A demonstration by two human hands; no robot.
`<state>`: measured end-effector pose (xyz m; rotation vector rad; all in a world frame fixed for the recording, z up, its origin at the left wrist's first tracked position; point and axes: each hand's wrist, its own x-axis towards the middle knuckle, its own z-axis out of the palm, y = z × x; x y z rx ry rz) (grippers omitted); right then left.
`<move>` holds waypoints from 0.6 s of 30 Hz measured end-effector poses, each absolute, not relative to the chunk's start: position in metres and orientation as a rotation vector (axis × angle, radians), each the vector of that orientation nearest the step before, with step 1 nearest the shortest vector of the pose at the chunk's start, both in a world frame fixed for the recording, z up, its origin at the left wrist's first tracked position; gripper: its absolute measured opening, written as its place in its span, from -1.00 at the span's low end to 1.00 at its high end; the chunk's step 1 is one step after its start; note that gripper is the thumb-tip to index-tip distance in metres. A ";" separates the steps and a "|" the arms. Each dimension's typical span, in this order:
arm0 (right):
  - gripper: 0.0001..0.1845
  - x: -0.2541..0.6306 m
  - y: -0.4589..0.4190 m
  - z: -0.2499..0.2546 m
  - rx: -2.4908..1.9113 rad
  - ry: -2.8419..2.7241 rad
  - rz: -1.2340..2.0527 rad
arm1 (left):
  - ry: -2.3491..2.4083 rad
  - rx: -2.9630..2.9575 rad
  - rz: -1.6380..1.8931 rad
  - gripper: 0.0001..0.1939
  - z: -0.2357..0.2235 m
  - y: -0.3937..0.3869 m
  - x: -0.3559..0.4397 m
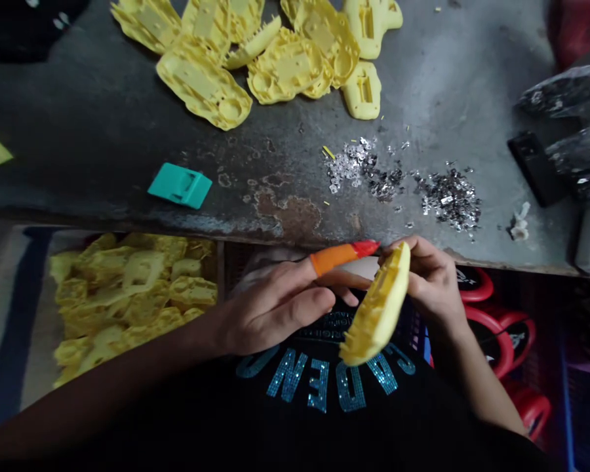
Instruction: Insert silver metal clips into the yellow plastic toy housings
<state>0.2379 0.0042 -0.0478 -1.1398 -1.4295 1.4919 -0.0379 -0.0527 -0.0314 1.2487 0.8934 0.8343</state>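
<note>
My right hand point(432, 282) grips a yellow moulded plastic piece point(378, 305) with a toothed edge, held upright over my lap. My left hand point(275, 308) reaches across towards it, its index finger capped by an orange finger sleeve point(332, 257) with a pointed red tip point(366, 248). That tip lies just beyond the top of the yellow piece, close to my right fingers. Nothing appears held in my left hand. Beyond my hands, small silver sequins or rhinestones point(358, 167) lie in loose heaps on the table.
A worn grey metal table point(295, 203) has its edge just beyond my hands. Yellow pieces point(201, 72) lie heaped on it, beside a teal plastic piece point(179, 185). More yellow pieces fill a box point(132, 295) at lower left. Black bags point(570, 92) and red-rimmed objects point(491, 341) stand right.
</note>
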 end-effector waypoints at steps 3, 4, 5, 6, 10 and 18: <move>-0.56 0.224 -0.001 -0.059 -1.160 -1.176 1.766 | 0.912 1.394 0.910 -0.19 -0.040 -0.048 -0.042; -0.54 0.218 -0.004 -0.062 -1.150 -1.147 1.834 | 0.872 1.407 0.948 -0.11 -0.044 -0.047 -0.041; -0.53 0.214 -0.005 -0.063 -1.125 -1.144 1.888 | 0.833 1.395 0.975 -0.08 -0.048 -0.046 -0.040; -0.53 0.213 -0.006 -0.062 -1.086 -1.181 1.924 | 0.808 1.367 0.994 -0.07 -0.051 -0.045 -0.039; -0.73 0.235 0.016 -0.045 -1.069 -1.731 1.426 | 0.784 1.144 1.133 -0.13 -0.056 -0.037 -0.036; -0.87 0.279 0.107 -0.051 -1.354 -2.435 0.242 | 0.700 0.564 1.074 -0.15 -0.043 -0.034 -0.030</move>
